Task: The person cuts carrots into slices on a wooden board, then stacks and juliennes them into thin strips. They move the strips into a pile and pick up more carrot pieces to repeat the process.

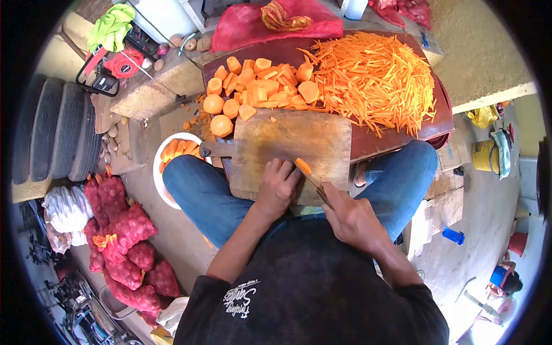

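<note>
A wooden cutting board (322, 132) with a handle on its left side rests in front of me. My right hand (353, 221) is wrapped round a knife (316, 185), its blade slanting up and left over the board. Against the blade's tip end lies an orange carrot piece (303, 166). My left hand (278, 187) is on the board just left of the blade, fingers curled down; whatever is under them is hidden. Beyond the board sit cut carrot chunks (253, 86), and to their right a big heap of carrot sticks (376, 80).
A reddish-brown table (368, 150) bears the carrots. By my left knee stands a white basin (158, 167) with carrots inside. Red mesh sacks (129, 230) and tires (69, 129) are at left. A person (506, 279) is far off at lower right.
</note>
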